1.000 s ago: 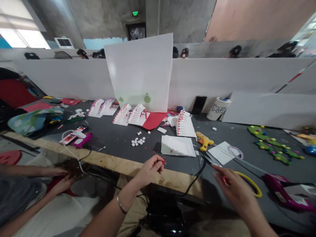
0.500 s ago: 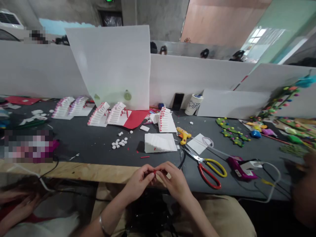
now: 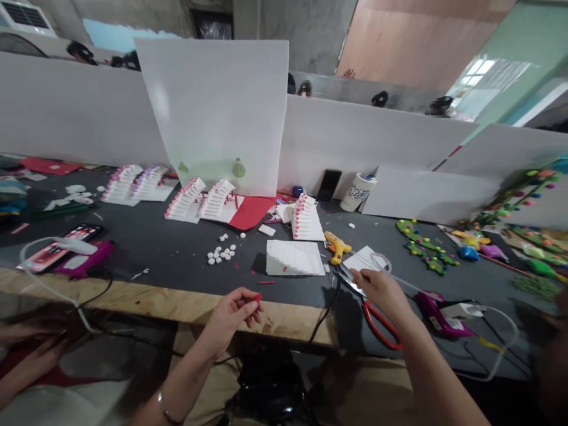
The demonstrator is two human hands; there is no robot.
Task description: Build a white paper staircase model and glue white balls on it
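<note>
My left hand [image 3: 237,310], just off the table's wooden front edge, pinches a small red piece [image 3: 257,297] between thumb and fingers. Over the large scissors [image 3: 381,328], my right hand [image 3: 377,287] closes its fingers around the blades near the pivot. The hand hides the pivot and the yellow handle; the red handle loop shows below it. A yellow hot glue gun [image 3: 338,247] lies just beyond the blade tips. Left of it rests a white stepped paper piece [image 3: 295,258]. A thin red strip [image 3: 266,283] lies in front of that piece.
White pebble-like bits [image 3: 220,254] lie left of centre. Behind stand white stepped models [image 3: 304,219] with red tips, a phone [image 3: 329,185] and a paper cup [image 3: 358,192]. A purple power strip [image 3: 441,319] with cables lies right. Another person's hands [image 3: 35,349] are lower left.
My hands have parted. The right has moved right and forward onto the scissors; the left keeps the red piece and has shifted slightly left. The view has turned a little left.
</note>
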